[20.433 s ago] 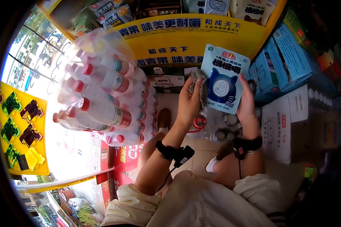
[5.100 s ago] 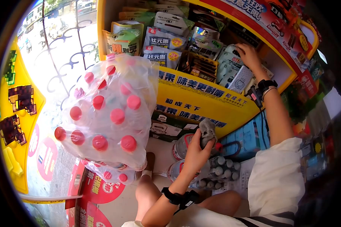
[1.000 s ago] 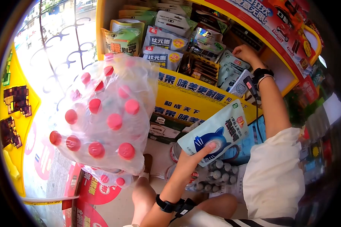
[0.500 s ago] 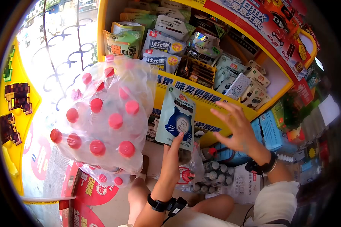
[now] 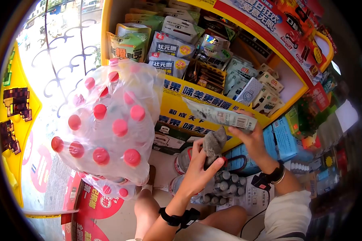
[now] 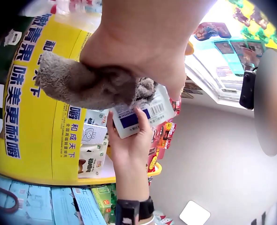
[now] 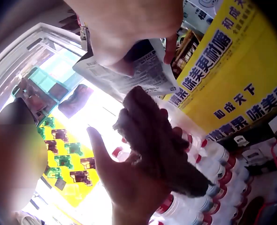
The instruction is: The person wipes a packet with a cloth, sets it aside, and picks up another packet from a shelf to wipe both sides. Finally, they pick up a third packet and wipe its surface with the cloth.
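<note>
Left grip [image 5: 196, 170] curls round a grey cloth [image 5: 214, 141], right grip [image 5: 252, 145] pinches a pouch [image 5: 219, 115]; wrapped bottles [image 5: 108, 132] partly hide the yellow shelf [image 5: 168, 100].

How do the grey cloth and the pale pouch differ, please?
The grey cloth is fuzzy and plain, while the pale pouch is smooth and printed. The cloth is bunched in the left hand; the pouch is flatter, in the right hand. Both are held.

Sleeve [image 5: 287, 215]: cream, loose
Wristbands [image 5: 276, 173]: black, both wrists
Left camera box [image 5: 190, 216]: black, pale mark
Cable [image 5: 251, 219]: thin, dark
Bangle [image 5: 279, 180]: slim, right wrist
Shoe [image 5: 152, 175]: brown
</note>
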Motion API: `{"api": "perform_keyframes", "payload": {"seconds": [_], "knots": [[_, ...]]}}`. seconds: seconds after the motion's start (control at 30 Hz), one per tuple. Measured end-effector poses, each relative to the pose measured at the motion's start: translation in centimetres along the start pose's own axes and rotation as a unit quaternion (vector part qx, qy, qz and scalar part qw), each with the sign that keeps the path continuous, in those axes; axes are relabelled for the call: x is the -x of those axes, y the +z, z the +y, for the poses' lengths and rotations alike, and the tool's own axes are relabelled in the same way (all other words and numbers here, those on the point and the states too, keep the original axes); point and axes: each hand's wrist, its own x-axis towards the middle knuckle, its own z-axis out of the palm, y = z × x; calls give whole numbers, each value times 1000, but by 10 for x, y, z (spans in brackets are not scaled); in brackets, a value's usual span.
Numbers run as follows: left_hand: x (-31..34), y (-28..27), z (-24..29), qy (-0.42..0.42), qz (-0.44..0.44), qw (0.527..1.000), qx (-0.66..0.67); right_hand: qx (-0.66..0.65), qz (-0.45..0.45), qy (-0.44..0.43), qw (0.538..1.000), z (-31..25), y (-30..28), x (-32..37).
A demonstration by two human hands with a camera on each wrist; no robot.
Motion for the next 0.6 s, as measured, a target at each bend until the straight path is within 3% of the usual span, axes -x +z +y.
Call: {"api": "perform_keyframes", "payload": {"seconds": [0.03,0.17,0.3,0.37,0.6], "knots": [[1,2,-2,-7,6,1000,12,39,-1,-100,994,-4,-13,-15],[0,6,4,-39,26,996,79,-37,188,-130,973,-4,-61,-64],[1,8,3,-55,22,992,107,12,220,-103,970,12,-95,-107],[1,7,1,-75,25,988,131,113,227,-87,963,19,-104,-121],[0,5,0,-120,12,980,160,31,230,-23,972,32,-128,-169]]}}
